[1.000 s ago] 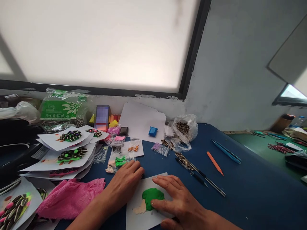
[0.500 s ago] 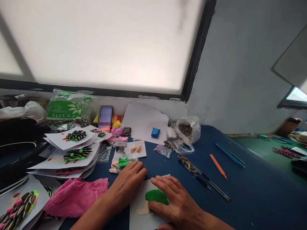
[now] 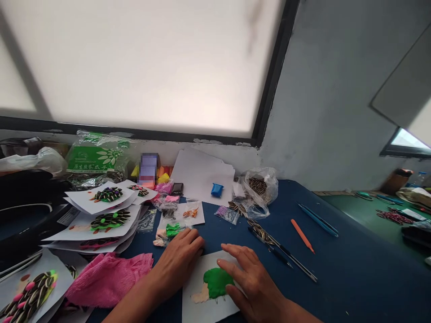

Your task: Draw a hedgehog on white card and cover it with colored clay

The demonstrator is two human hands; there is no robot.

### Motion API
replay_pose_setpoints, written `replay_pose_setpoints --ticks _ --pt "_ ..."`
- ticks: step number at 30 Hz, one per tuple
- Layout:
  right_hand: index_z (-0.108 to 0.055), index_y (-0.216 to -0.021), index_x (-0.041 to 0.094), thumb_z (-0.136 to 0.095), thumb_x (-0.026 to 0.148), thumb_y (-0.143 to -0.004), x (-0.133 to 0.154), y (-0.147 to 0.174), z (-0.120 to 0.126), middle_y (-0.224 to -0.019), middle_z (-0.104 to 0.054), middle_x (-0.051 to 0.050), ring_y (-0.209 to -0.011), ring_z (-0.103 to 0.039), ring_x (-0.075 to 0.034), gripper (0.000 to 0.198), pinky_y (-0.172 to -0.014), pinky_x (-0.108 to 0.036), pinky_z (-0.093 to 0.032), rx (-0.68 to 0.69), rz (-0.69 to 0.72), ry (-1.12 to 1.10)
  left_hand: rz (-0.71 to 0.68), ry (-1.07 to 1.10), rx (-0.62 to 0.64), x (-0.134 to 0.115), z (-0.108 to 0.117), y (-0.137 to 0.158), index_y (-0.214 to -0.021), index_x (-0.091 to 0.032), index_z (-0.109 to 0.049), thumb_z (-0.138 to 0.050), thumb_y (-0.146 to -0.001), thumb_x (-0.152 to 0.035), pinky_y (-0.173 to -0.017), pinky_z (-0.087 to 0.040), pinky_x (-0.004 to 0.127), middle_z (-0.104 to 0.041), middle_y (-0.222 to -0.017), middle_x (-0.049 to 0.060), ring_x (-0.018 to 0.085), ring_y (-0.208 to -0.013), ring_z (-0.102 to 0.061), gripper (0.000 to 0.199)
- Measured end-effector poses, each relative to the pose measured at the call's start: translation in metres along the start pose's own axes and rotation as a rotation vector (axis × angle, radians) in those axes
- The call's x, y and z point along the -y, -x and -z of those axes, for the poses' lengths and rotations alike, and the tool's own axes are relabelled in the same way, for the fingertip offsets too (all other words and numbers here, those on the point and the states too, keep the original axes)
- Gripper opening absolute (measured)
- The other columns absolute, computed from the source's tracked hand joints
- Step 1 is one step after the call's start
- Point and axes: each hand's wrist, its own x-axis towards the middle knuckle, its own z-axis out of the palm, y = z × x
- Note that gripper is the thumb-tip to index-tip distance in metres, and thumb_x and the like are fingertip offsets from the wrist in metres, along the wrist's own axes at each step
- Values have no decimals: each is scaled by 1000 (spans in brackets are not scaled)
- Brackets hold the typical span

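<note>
A white paper sheet (image 3: 193,309) lies before me on the blue table. Pressed onto it is a flat green patch of modelling clay (image 3: 217,281), joined at its lower left by a small beige clay piece (image 3: 201,294). Short drawn legs show under the green. My left hand (image 3: 183,253) rests over the sheet's upper left edge, fingers curved together; whether anything is under them is hidden. Hovering at the green clay's right side, my right hand (image 3: 251,280) has its fingers spread, holding nothing. A packet of green clay (image 3: 173,229) is just beyond my left hand.
A pink cloth (image 3: 111,278) lies left, below stacked cards (image 3: 77,229) decorated with striped seeds. Further back are a bag of seeds (image 3: 259,185) and a blue clay packet (image 3: 217,189). Tweezers (image 3: 318,220), an orange stick (image 3: 302,236) and pens (image 3: 292,260) lie right.
My right hand has lifted off the green clay and moved right, its fingers spreading, so more of the clay and the drawn legs show. My left hand has stayed on the sheet.
</note>
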Motion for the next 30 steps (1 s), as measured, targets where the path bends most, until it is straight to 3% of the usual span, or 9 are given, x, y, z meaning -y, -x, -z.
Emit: replay_pose_setpoints --ticks 6,9,11,13,17,20,24,27,30 --pt "-59 -126 20 -40 33 -100 1 -9 5 -134 -57 -14 -122 -54 -27 34 -98 -42 -47 50 -268 -98 18 167 -218 7 -4 1 -99 -19 -58 -31 -96 -12 -67 -47 29 -64 -81 4 19 -74 -59 29" --pt "-61 -125 19 -43 29 -98 5 -24 11 -134 -56 -14 -125 -51 -28 34 -102 -46 -44 112 -355 -176 47 251 -369 11 0 0 -97 -19 -60 -32 -97 -19 -71 -51 30 -67 -85 7 20 -79 -64 28" --pt "-62 -125 17 -45 28 -96 7 -36 14 -135 -55 -14 -127 -49 -28 34 -104 -45 -42 157 -408 -216 94 175 -428 15 3 0 -96 -19 -62 -34 -95 -19 -78 -52 35 -68 -93 9 23 -88 -64 28" --pt "-59 -129 15 -47 24 -95 5 -47 15 -137 -53 -14 -130 -46 -27 38 -109 -45 -38 174 -436 -195 195 24 -422 21 4 1 -105 -18 -64 -39 -90 -16 -89 -49 43 -67 -109 13 29 -103 -61 29" --pt "-52 -137 9 -44 20 -93 -7 -61 12 -147 -43 -17 -136 -38 -32 45 -113 -49 -30 283 -543 -96 412 -104 -206 30 4 3 -120 -14 -61 -49 -82 -13 -99 -39 53 -58 -130 18 37 -122 -51 40" --pt "-52 -137 8 -41 25 -96 -15 -63 6 -149 -40 -18 -138 -34 -33 46 -113 -50 -30 370 -573 -89 417 -42 -146 31 5 3 -113 -17 -66 -50 -81 -12 -96 -43 49 -65 -121 15 34 -113 -58 36" --pt "-54 -136 7 -42 29 -97 -17 -59 -1 -148 -41 -20 -138 -35 -34 46 -114 -49 -28 408 -501 -41 401 59 -194 30 10 3 -106 -19 -69 -51 -80 -18 -89 -47 44 -70 -106 12 30 -100 -63 32" --pt "-50 -139 7 -42 32 -98 -13 -59 -1 -150 -38 -19 -140 -32 -34 49 -115 -49 -27 431 -499 -26 424 192 -269 30 13 2 -114 -18 -65 -50 -84 -32 -82 -51 37 -69 -112 11 28 -98 -65 37" --pt "-48 -141 6 -42 32 -98 -9 -60 4 -151 -36 -18 -141 -30 -34 50 -115 -49 -26 456 -513 -30 489 312 -335 33 18 1 -123 -17 -60 -35 -90 -42 -69 -54 33 -67 -118 11 22 -78 -68 48"
